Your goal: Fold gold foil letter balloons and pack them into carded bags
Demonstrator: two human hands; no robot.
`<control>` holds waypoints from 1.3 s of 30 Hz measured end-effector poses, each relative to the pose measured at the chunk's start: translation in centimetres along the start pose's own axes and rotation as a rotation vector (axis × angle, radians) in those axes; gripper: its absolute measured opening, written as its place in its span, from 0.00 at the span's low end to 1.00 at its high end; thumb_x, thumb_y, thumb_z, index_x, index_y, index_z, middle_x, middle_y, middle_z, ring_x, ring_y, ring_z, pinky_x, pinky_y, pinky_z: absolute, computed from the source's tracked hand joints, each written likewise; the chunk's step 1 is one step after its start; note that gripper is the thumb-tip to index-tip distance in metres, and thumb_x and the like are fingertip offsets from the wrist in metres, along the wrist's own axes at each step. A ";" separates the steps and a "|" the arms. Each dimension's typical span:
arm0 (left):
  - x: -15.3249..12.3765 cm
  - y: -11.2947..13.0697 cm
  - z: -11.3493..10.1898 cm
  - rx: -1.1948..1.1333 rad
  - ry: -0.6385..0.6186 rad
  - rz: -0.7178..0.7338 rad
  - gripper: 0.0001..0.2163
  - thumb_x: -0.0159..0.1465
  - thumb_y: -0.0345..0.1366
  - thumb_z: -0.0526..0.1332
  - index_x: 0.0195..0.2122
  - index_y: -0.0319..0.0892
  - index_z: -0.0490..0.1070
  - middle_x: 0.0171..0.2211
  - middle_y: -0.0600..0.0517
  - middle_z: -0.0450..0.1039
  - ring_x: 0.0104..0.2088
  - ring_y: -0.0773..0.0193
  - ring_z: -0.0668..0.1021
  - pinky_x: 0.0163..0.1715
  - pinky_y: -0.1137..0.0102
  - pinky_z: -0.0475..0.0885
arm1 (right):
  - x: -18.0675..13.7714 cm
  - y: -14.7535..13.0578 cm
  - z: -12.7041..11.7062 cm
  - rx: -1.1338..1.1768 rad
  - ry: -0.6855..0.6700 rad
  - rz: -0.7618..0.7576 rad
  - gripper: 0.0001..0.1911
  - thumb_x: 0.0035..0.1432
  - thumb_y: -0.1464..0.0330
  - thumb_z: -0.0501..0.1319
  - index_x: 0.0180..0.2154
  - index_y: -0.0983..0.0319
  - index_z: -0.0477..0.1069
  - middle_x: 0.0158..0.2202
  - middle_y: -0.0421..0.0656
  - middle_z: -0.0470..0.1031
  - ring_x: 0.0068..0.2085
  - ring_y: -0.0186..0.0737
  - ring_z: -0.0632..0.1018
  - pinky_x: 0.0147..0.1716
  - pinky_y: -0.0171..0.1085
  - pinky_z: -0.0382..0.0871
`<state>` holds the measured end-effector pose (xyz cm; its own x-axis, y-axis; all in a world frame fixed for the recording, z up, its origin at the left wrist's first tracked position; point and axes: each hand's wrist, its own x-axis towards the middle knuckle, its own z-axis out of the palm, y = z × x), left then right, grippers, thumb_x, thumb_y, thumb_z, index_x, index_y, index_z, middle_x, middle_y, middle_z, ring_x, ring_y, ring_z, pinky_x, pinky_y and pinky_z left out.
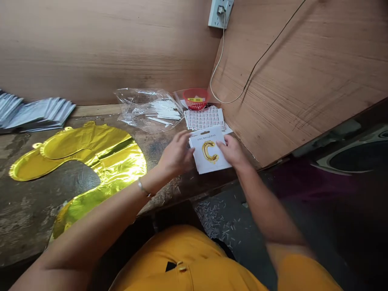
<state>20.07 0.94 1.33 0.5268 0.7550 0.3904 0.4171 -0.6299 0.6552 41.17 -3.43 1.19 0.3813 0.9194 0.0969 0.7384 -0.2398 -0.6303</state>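
A small stack of white foil balloon packets point(202, 165) is held up over the table's front edge. The top one reads "FOIL BALLOONS" and shows a gold letter C under a hanging slot. My right hand point(233, 150) grips the stack at its right side, thumb on the front face. At the left edge is my left hand point(177, 153), its thumb and fingers curled around the edge; some fingertips are hidden or blurred. On the table to the left lies a flat gold foil balloon point(121, 161), curved and shiny, partly behind my left forearm.
A clear plastic bag with white sticks point(165, 110), a red basket point(196, 99) and printed label sheets point(204, 118) lie along the back. Stacked packets point(39, 113) stand at back left. A cable point(222, 60) hangs from a wall socket point(220, 14). Paper scraps point(215, 218) litter the floor.
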 end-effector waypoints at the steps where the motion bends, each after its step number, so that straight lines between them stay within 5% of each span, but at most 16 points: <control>1: 0.7 -0.3 0.6 0.128 -0.087 0.089 0.22 0.65 0.36 0.58 0.60 0.39 0.62 0.63 0.38 0.61 0.61 0.49 0.67 0.59 0.51 0.62 | 1.8 0.2 0.3 -0.042 -0.007 0.009 0.12 0.60 0.66 0.57 0.44 0.64 0.72 0.42 0.48 0.79 0.42 0.44 0.78 0.43 0.41 0.72; 3: 1.3 -1.0 2.1 0.299 -0.297 0.213 0.21 0.67 0.39 0.55 0.61 0.40 0.62 0.65 0.40 0.58 0.66 0.46 0.60 0.63 0.43 0.51 | 4.0 0.5 1.0 -0.123 -0.028 0.032 0.11 0.57 0.68 0.61 0.41 0.67 0.73 0.41 0.52 0.79 0.44 0.48 0.78 0.45 0.42 0.70; 6: 1.0 -2.3 4.2 0.378 -0.469 0.248 0.23 0.69 0.43 0.51 0.63 0.40 0.60 0.66 0.40 0.57 0.66 0.43 0.58 0.61 0.39 0.49 | 3.8 0.7 2.3 -0.243 0.003 0.059 0.16 0.56 0.69 0.62 0.46 0.70 0.72 0.46 0.61 0.76 0.51 0.56 0.75 0.51 0.48 0.66; 10: 0.5 -2.8 5.3 0.361 -0.437 0.226 0.24 0.69 0.44 0.50 0.64 0.40 0.59 0.67 0.40 0.55 0.66 0.44 0.59 0.62 0.42 0.52 | 0.9 1.0 4.2 -0.402 -0.012 -0.157 0.24 0.62 0.69 0.55 0.59 0.68 0.64 0.65 0.60 0.58 0.64 0.57 0.61 0.60 0.54 0.55; 14: 0.7 -2.0 4.6 0.349 -0.444 0.246 0.22 0.67 0.42 0.55 0.60 0.38 0.63 0.65 0.40 0.58 0.64 0.47 0.62 0.61 0.47 0.56 | 0.5 2.4 5.3 -0.501 -0.129 -0.383 0.24 0.65 0.71 0.45 0.58 0.66 0.67 0.61 0.56 0.66 0.63 0.52 0.65 0.61 0.54 0.57; 17: -1.4 -2.0 0.9 0.369 -0.349 0.180 0.20 0.66 0.36 0.57 0.57 0.34 0.65 0.61 0.38 0.63 0.61 0.50 0.66 0.59 0.54 0.62 | 2.0 3.6 5.6 -0.578 -0.106 -0.469 0.25 0.64 0.69 0.47 0.58 0.69 0.67 0.60 0.60 0.67 0.61 0.55 0.68 0.60 0.54 0.60; 20: -7.3 -3.1 -6.4 0.325 -0.161 0.061 0.12 0.67 0.30 0.52 0.47 0.39 0.72 0.48 0.43 0.74 0.47 0.58 0.75 0.48 0.65 0.70 | 2.7 3.2 4.6 -0.578 -0.073 -0.508 0.23 0.62 0.67 0.51 0.54 0.70 0.71 0.57 0.63 0.69 0.58 0.59 0.71 0.57 0.55 0.64; 24: -16.1 -6.7 -16.7 0.501 0.048 -0.357 0.13 0.66 0.35 0.54 0.46 0.39 0.74 0.43 0.43 0.75 0.46 0.53 0.75 0.48 0.60 0.69 | 0.6 -2.0 3.7 -0.405 0.154 -0.662 0.21 0.63 0.64 0.54 0.51 0.69 0.74 0.56 0.62 0.71 0.58 0.59 0.71 0.58 0.55 0.64; 26: -18.8 -8.7 -19.5 0.541 -0.016 -0.498 0.18 0.64 0.40 0.58 0.52 0.37 0.71 0.46 0.41 0.74 0.48 0.50 0.73 0.49 0.59 0.68 | -1.7 -6.1 4.7 -0.268 0.138 -0.766 0.20 0.63 0.64 0.55 0.52 0.66 0.73 0.56 0.56 0.72 0.57 0.55 0.72 0.58 0.54 0.65; 30: -20.5 -11.3 -20.2 0.453 -0.167 -0.623 0.15 0.59 0.42 0.63 0.44 0.39 0.73 0.39 0.44 0.75 0.41 0.53 0.75 0.42 0.64 0.69 | -6.5 -12.8 10.0 -0.117 -0.234 -0.982 0.17 0.64 0.68 0.55 0.53 0.60 0.73 0.57 0.50 0.72 0.59 0.49 0.72 0.58 0.52 0.68; 33: -20.4 -12.2 -19.5 0.390 -0.201 -0.603 0.07 0.62 0.39 0.59 0.33 0.42 0.73 0.33 0.48 0.74 0.37 0.57 0.75 0.38 0.67 0.68 | -8.1 -14.5 13.9 -0.124 -0.476 -1.074 0.17 0.63 0.71 0.56 0.51 0.60 0.74 0.56 0.50 0.73 0.58 0.48 0.73 0.57 0.51 0.70; 39: -20.5 -12.8 -19.6 0.393 -0.096 -0.604 0.20 0.58 0.42 0.64 0.49 0.40 0.69 0.43 0.44 0.74 0.42 0.53 0.75 0.40 0.65 0.68 | -7.8 -13.9 16.0 -0.093 -0.552 -1.009 0.16 0.63 0.71 0.57 0.51 0.60 0.75 0.55 0.49 0.74 0.58 0.48 0.73 0.57 0.50 0.70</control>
<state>-10.56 -2.95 -2.38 0.1761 0.9837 -0.0362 0.8813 -0.1411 0.4510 19.04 -2.24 -3.09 -0.6839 0.7118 0.1597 0.6161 0.6808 -0.3962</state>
